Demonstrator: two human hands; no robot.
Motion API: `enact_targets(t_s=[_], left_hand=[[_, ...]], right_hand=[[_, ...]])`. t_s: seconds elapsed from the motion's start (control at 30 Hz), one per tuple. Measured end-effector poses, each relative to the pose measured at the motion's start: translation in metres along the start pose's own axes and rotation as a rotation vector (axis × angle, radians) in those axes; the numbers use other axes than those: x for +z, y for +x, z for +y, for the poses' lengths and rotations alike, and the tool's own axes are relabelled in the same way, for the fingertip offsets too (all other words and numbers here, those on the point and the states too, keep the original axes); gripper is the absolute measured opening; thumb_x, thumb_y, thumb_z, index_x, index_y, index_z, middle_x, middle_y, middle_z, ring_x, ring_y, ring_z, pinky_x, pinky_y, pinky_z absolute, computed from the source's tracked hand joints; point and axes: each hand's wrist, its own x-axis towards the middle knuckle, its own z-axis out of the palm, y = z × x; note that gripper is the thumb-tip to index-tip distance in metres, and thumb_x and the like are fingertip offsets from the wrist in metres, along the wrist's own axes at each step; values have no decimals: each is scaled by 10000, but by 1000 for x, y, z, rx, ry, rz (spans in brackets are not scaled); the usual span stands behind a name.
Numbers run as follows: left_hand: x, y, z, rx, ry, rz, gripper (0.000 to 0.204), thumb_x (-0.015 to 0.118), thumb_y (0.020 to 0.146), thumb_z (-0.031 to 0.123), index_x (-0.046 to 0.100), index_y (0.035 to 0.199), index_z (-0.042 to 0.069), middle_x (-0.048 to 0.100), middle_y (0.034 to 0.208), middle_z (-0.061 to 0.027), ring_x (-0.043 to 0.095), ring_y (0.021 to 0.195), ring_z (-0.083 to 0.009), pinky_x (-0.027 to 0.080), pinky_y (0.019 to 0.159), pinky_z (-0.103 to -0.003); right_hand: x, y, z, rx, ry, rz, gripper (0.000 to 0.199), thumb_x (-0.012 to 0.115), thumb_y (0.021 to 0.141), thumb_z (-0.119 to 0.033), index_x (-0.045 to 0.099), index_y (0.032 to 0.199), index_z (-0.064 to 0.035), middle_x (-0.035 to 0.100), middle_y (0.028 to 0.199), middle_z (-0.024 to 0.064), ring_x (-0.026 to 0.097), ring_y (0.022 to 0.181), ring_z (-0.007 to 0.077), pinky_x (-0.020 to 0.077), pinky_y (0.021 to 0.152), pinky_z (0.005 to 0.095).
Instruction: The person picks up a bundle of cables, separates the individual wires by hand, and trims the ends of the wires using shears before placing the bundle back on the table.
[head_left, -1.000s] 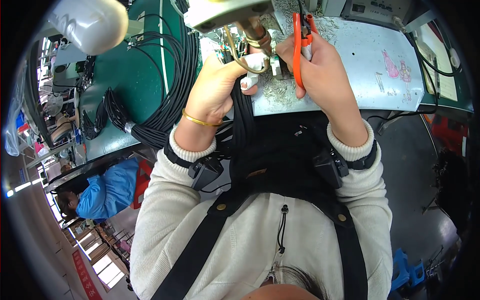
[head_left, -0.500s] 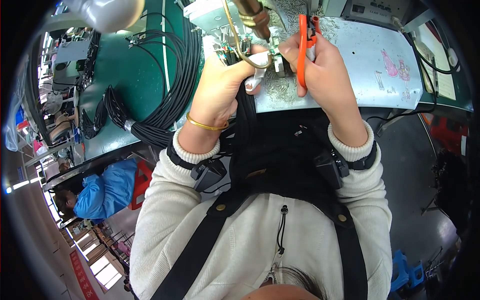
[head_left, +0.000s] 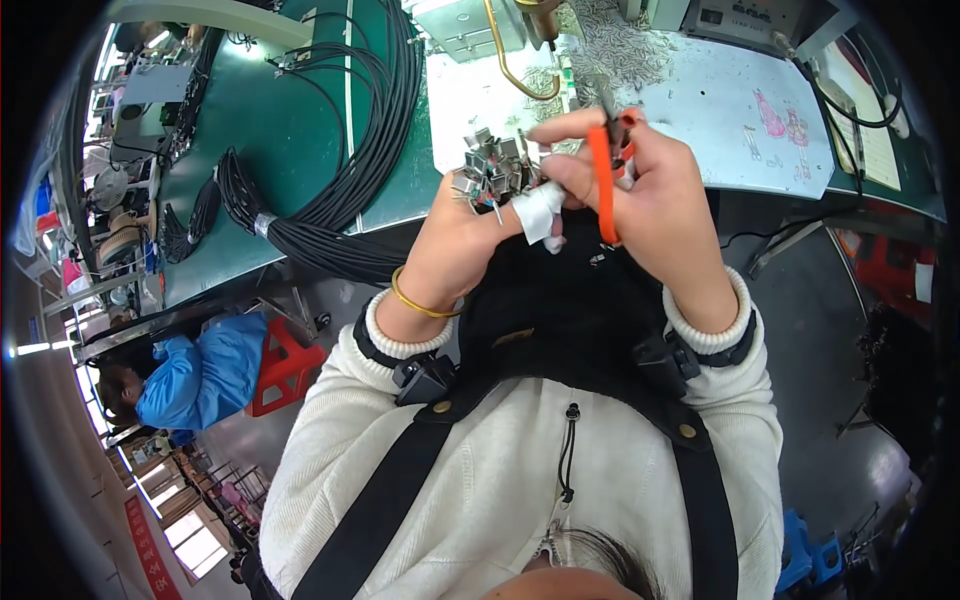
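Observation:
My left hand (head_left: 465, 235) is closed around a bunch of small silver metal connectors (head_left: 492, 165) on the ends of black cables, held up in front of my chest. A white tape wrap (head_left: 540, 212) covers one finger. My right hand (head_left: 650, 200) grips orange-handled pliers (head_left: 603, 180), whose jaws point up beside the connector bunch. The two hands touch above the near edge of the workbench. A gold bangle (head_left: 420, 300) circles my left wrist.
A green workbench (head_left: 290, 130) carries thick bundles of black cable (head_left: 340, 215). A pale mat (head_left: 700, 110) holds a heap of small metal parts (head_left: 610, 45) and a brass hook-shaped fixture (head_left: 515, 60). A person in blue (head_left: 195, 375) sits beside a red stool (head_left: 285, 365) at lower left.
Both hands have drawn back from the fixture on the bench toward my chest. The connector bunch now stands clear in my left hand, with the pliers still in my right.

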Motion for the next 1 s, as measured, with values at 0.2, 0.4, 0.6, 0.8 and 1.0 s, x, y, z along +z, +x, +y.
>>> enact_targets(t_s=[0.2, 0.4, 0.6, 0.8, 1.0], left_hand=[[-4, -5, 13, -127, -90, -125, 201, 593, 752, 35, 538, 931, -37, 588, 814, -98, 583, 673, -154, 469, 534, -255], [9, -11, 6, 77, 329, -46, 208, 601, 693, -24, 567, 898, -7, 588, 807, -81, 579, 651, -148, 472, 566, -254], [4, -1, 5, 887, 923, -97, 183, 590, 666, -18, 588, 848, -6, 577, 757, -95, 550, 597, -182, 423, 528, -229], [7, 2, 10, 889, 1046, -126, 251, 588, 585, -50, 595, 831, 4, 556, 747, -108, 564, 640, -217, 442, 559, -250], [4, -3, 14, 895, 1162, -182, 250, 584, 596, -50, 596, 837, 14, 550, 753, -109, 569, 659, -227, 449, 563, -263]], right_hand=[[-4, 0, 3, -8, 193, -40, 128, 633, 752, -71, 544, 756, 21, 529, 656, 8, 495, 536, 70, 392, 494, 200], [1, -3, 7, -310, -398, 163, 159, 630, 766, -113, 529, 715, -1, 487, 544, 1, 472, 455, 66, 369, 423, 193], [0, -4, -6, 473, 123, -23, 323, 522, 845, -256, 487, 620, -27, 449, 442, 13, 388, 306, 71, 292, 310, 194], [-12, -1, -4, 567, 311, -224, 386, 475, 863, -294, 459, 575, -38, 431, 401, 21, 355, 267, 77, 261, 282, 192], [-8, -2, 5, 576, 547, -268, 386, 508, 845, -329, 496, 598, -32, 423, 379, 32, 360, 257, 88, 268, 286, 187]])
